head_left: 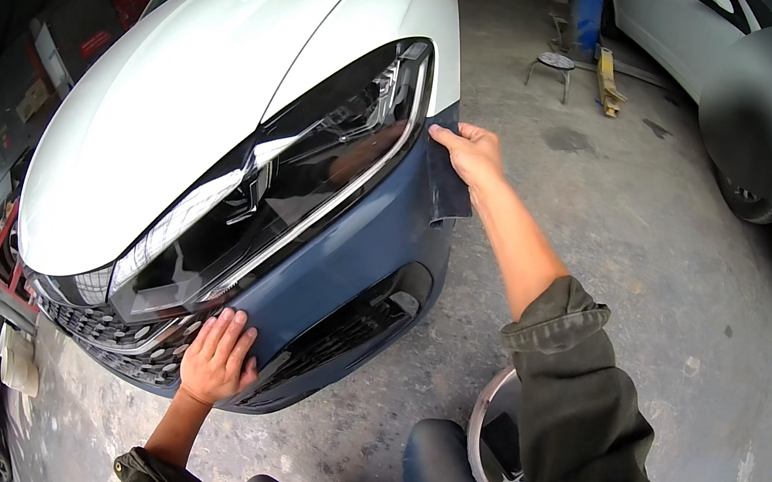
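My left hand [219, 356] lies with its fingers stretched out on the front bumper, beside the patterned grille [115, 327] and just below the headlight [292, 166]. The bumper [345, 245] is matte blue-grey, unlike the white hood [199, 80]. At the bumper's far corner, by the headlight's outer end, my right hand [472, 157] pinches a thin dark sheet [447, 190] between thumb and fingers. The sheet hangs down against the bumper's side; whether it is sandpaper or cloth I cannot tell.
A round bucket [481, 428] with something dark inside stands by my right knee, partly behind my sleeve. Farther off are a small round stool [555, 63], a yellow metal piece [609, 85] and a blue post [584, 15]. Another white car [678, 25] stands at the right.
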Available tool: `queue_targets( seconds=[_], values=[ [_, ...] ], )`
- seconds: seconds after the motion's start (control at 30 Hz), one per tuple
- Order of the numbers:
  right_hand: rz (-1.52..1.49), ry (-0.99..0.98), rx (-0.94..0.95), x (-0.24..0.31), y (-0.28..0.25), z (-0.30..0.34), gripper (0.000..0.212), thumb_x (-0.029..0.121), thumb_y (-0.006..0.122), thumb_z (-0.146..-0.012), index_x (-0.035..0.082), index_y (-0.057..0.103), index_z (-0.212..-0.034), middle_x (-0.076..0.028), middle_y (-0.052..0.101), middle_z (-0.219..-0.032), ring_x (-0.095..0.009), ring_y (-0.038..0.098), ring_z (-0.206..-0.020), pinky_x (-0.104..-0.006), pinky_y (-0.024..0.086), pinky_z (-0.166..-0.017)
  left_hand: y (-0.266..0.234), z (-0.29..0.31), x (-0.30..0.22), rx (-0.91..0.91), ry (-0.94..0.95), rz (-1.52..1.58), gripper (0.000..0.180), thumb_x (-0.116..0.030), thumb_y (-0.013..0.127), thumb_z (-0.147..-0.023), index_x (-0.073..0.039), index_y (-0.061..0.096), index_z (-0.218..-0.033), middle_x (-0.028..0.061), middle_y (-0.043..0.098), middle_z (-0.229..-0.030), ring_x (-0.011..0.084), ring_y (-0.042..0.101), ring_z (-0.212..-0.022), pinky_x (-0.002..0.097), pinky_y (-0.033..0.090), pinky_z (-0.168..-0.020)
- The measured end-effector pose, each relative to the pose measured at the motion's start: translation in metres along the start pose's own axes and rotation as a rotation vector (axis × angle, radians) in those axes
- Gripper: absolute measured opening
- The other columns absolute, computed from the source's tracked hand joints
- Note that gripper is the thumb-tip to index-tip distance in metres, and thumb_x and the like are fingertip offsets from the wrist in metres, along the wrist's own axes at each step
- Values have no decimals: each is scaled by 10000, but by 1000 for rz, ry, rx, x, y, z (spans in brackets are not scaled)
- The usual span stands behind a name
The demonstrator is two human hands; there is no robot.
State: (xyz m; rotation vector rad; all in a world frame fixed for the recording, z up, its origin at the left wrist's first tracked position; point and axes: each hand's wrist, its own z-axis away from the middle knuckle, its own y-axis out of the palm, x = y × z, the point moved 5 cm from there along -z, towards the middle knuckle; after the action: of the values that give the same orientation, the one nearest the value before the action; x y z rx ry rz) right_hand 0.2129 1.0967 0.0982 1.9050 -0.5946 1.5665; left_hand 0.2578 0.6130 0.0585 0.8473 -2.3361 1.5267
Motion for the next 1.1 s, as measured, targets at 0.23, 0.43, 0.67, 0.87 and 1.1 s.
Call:
queue_targets(
  seconds=[0.23,0.43,0.67,0.87,1.1],
  values=[
    [41,-42,36,25,4,0,197,130,792,-788,-51,715,-797,-69,716,-731,-111,645,-608,-285,509,-573,-6,1,2,17,2,12,527,-251,611,-876,-39,551,-1355,219,522,-1464,409,500,-1365,519,389,-1136],
    [158,-80,9,26,0,-23,203,148,840,-699,0,700,-695,-66,704,-706,-123,629,-588,-298,510,-569,-4,-1,0,2,8,10,516,-251,612,-875,-44,563,-1345,219,522,-1467,405,499,-1367,517,388,-1138],
    [67,133,-41,26,11,-7,186,112,817,-680,17,660,-656,-66,672,-685,-153,622,-581,-316,501,-556,-5,0,-1,-3,5,-6,510,-252,616,-857,-45,584,-1322,215,530,-1461,396,500,-1370,514,389,-1140],
    [59,138,-117,19,23,48,184,50,772,-725,33,597,-672,-99,654,-674,-184,631,-545,-334,505,-492,-11,-9,-1,-29,-14,-14,427,-252,583,-864,-85,670,-1248,148,559,-1458,312,514,-1373,441,374,-1162],
    [215,51,-292,27,47,102,230,108,793,-690,45,582,-620,-21,572,-589,-117,499,-502,-300,377,-457,-14,-13,-2,-34,4,39,477,-222,628,-808,-52,654,-1253,176,523,-1488,339,478,-1402,461,358,-1182]
  ],
)
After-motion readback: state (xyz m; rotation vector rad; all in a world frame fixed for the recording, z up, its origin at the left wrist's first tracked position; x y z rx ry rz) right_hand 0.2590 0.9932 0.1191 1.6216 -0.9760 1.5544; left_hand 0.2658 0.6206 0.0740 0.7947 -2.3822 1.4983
